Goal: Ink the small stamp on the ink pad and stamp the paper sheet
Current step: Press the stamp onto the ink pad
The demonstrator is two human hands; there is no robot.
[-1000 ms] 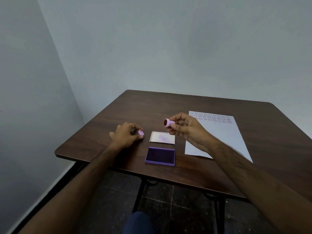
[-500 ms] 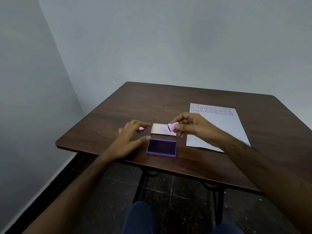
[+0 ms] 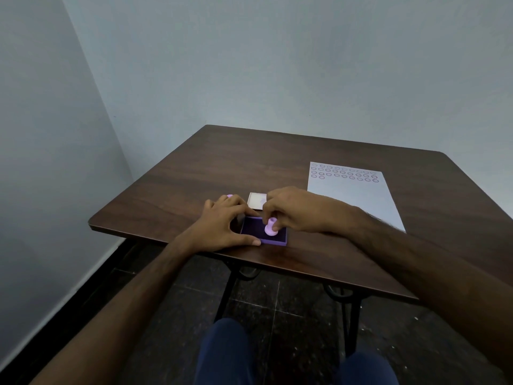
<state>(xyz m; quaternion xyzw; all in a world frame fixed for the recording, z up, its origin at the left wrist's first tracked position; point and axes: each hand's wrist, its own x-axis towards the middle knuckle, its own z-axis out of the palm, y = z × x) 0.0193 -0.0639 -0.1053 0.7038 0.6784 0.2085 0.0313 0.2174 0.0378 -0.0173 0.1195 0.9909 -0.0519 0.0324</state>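
Small stamp [image 3: 270, 228], pink, standing face-down on the dark surface of the ink pad [image 3: 258, 227], near the pad's right side; half a second earlier it was held in the air above the white lid [image 3: 256, 200]. Right hand [image 3: 294, 211]: fingers pinched on the stamp's upper part, having come down and toward the near edge of the table [image 3: 277, 151]. Left hand [image 3: 222, 223]: spread wide around the pad's left end, thumb along the near edge and a finger along the far edge, where before it hovered just left of the pad. Stamp cap [image 3: 229, 195]: only a pink sliver shows behind the left knuckles. The lid is partly covered by the right hand. The stamp's inked face is hidden against the pad. Paper sheet [image 3: 352, 198], well to the right, carries rows of small ring marks along its far end; their detail cannot be made out.
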